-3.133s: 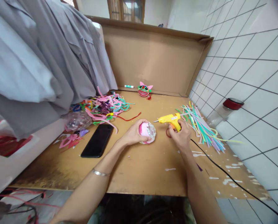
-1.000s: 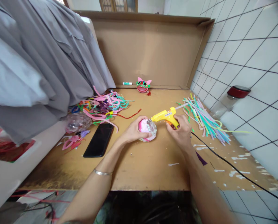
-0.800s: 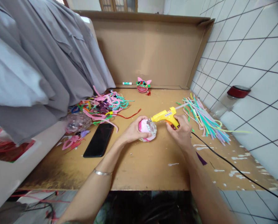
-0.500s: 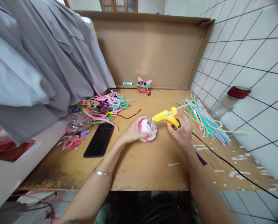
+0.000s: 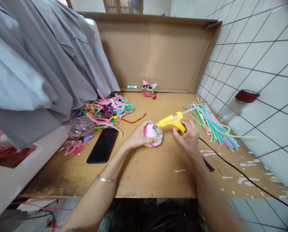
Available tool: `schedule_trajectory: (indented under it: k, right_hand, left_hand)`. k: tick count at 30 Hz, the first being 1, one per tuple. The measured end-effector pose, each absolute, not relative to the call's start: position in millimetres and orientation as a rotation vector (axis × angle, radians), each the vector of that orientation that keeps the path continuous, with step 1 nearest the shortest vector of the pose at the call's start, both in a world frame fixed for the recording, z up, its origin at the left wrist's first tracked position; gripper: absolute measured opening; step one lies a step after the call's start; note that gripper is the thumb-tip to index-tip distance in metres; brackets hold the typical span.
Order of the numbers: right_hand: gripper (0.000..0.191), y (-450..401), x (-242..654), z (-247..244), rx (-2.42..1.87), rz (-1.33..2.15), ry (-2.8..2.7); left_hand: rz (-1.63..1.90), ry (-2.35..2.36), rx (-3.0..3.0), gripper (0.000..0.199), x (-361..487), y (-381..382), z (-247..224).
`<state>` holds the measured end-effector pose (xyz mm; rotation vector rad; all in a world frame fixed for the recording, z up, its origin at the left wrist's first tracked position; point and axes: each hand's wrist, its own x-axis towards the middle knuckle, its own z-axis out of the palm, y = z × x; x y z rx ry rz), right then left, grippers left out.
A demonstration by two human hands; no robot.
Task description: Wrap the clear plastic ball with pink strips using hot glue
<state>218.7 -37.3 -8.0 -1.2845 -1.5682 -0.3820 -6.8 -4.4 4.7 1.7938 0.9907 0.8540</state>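
My left hand (image 5: 140, 135) is closed around a clear plastic ball (image 5: 158, 137) partly wrapped in pink and white pipe cleaner. In my right hand (image 5: 188, 135) is a yellow hot glue gun (image 5: 170, 120), gripped by its handle, with a pale glue stick (image 5: 188, 111) poking out of its back. The gun's metal nozzle (image 5: 155, 126) is at the upper edge of the wrapped part; whether it touches is too small to tell.
Mixed pipe cleaners (image 5: 107, 108) and a black phone (image 5: 102, 145) lie to the left. More pipe cleaners (image 5: 214, 124) and a red-lidded jar (image 5: 238, 103) are at right. A pink animal head (image 5: 148, 89) stands at the back. The gun's black cord (image 5: 233, 166) runs right.
Almost nothing differs. The glue gun's nozzle has shifted very slightly to the left and down along the ball; both hands keep their holds.
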Motion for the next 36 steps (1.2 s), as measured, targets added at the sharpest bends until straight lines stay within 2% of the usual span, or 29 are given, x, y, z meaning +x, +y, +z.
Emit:
schedule_trajectory:
  k: [36]
  right_hand:
    - [0.016, -38.6, 218.2, -4.6, -1.218, -0.380, -1.551]
  left_hand:
    - [0.838, 1.004, 1.797, 0.069, -6.8, -6.4, 7.5]
